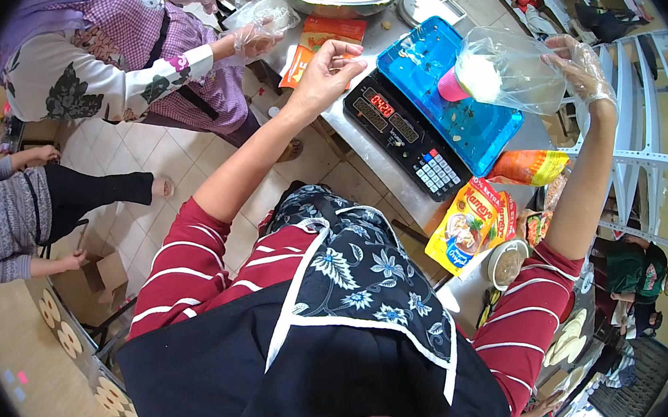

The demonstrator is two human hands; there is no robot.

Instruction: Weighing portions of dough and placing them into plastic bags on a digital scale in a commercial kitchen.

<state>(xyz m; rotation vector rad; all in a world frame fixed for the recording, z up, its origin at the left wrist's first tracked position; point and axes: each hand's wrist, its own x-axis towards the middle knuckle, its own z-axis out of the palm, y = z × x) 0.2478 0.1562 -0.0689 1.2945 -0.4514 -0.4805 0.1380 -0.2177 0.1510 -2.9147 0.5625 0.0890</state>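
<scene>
My right hand, in a clear plastic glove, grips the upper end of a clear plastic bag. White contents sit at the bag's lower end, against a pink cup. Whether the cup is inside the bag or beside it, I cannot tell. Both are over the blue tray of a black digital scale, whose red display is lit. Bare and holding nothing, my left hand is raised left of the tray, fingers slightly apart.
A large metal basin with pale contents stands at the far table edge. Mamayo pouches and a small tub lie near my right arm. To my left, a co-worker's gloved hand holds a plastic bag. White metal shelving rises at right.
</scene>
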